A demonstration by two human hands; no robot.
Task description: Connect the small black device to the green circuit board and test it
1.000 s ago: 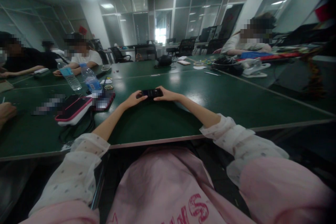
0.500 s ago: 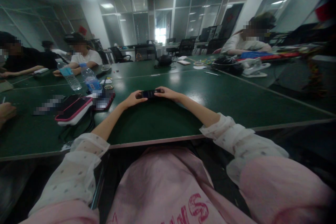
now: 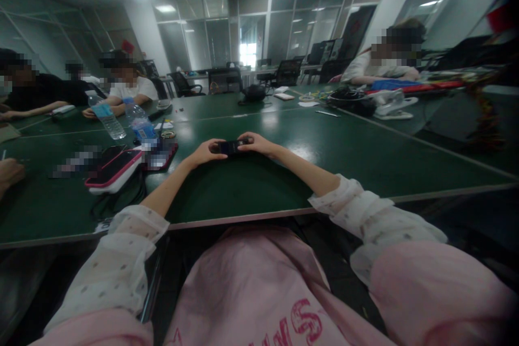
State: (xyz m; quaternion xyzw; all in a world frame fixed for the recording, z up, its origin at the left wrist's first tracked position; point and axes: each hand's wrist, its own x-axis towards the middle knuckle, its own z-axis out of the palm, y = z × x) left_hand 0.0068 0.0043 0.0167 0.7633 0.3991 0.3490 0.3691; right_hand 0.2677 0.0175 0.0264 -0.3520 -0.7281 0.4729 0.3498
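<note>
A small black handheld device with a dark screen [image 3: 230,147] lies sideways between my two hands, over the green table. My left hand [image 3: 205,152] grips its left end, the thumb along the near edge. On the opposite end, my right hand [image 3: 259,144] is closed with its thumb over the front face. The fingers behind the device are mostly hidden. I cannot make out its exact kind or what the screen displays.
Left of my arms are a pink-edged white case [image 3: 115,172], cables and two water bottles [image 3: 140,121]. A neighbour's hand [image 3: 10,173] holds a pen at far left. Black and white gear [image 3: 393,105] sits at right; other people sit around the green table [image 3: 324,146].
The device's right end has tilted up slightly. My right hand and thumb have shifted a little up and left, while my left hand has barely moved.
</note>
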